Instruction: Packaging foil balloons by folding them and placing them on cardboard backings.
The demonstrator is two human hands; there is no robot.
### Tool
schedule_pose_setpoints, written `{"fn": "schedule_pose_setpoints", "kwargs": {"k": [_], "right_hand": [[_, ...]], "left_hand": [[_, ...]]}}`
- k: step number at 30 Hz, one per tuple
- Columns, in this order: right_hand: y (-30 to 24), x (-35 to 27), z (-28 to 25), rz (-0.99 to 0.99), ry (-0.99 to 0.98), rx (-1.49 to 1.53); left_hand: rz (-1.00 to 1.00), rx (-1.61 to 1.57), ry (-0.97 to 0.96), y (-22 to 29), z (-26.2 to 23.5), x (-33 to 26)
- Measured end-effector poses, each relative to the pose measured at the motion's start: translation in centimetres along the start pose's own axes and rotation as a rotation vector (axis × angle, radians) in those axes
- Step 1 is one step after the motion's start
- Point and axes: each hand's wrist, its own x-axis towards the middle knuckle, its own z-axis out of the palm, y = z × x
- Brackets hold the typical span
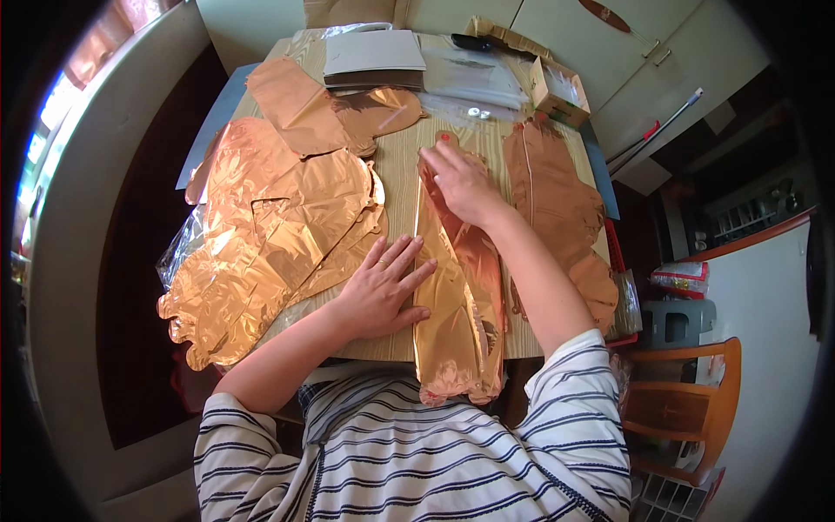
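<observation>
A long, narrow rose-gold foil balloon (448, 322), flat and folded lengthwise, lies in front of me, and its near end hangs past the table edge. My left hand (387, 291) rests flat with its fingers spread, fingertips on the foil's left edge. Farther up, my right hand (463, 181) lies over the balloon's far end, fingers stretched out and pressing down on it; the thumb is hidden. To the left is a heap of wide, crinkled foil balloons (261, 226). Another flat foil balloon (557, 191) lies to the right.
At the back of the wood-grain table (402, 139) are a white-topped box (374, 52), clear plastic bags (474, 78), a dark phone-like object (470, 42) and a small open carton (559, 91). A wooden chair (683, 409) stands at the right, beside a grey stool (670, 324).
</observation>
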Motion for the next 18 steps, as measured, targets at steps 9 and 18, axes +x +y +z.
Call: {"fn": "schedule_pose_setpoints", "kwargs": {"k": [9, 18], "right_hand": [[-3.4, -13.6, -6.1, 0.081, -0.139, -0.033], [-3.6, -16.2, -3.8, 0.047, -0.115, -0.103]], "left_hand": [[0.006, -0.033, -0.001, 0.0, -0.1, 0.1], [0.030, -0.092, 0.115, -0.8, 0.7, 0.2]]}}
